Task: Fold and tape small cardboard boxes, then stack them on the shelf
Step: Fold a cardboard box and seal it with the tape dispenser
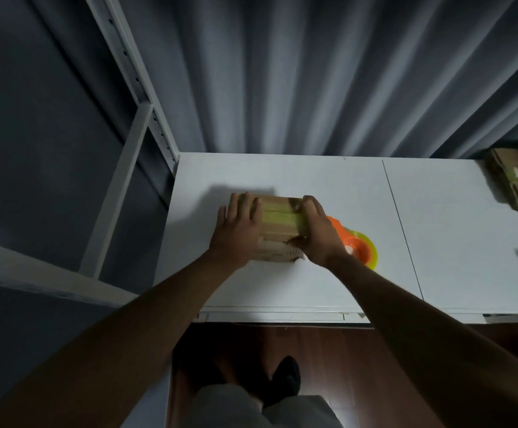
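Observation:
A small cardboard box (277,223) with a yellowish tape strip across its top stands on the white table (313,288). My left hand (237,225) lies over the box's left end, fingers fairly straight against it. Over the right end, my right hand (316,230) curls its fingers across the top and its thumb against the near side. An orange tape dispenser (358,247) with a yellow roll lies just right of the box, partly behind my right wrist.
A white metal shelf frame (134,97) rises at the left, with a shelf board (35,273) low on the left. A stack of flat cardboard (517,183) sits at the table's far right. Grey curtains hang behind. Dark floor and my shoe show below.

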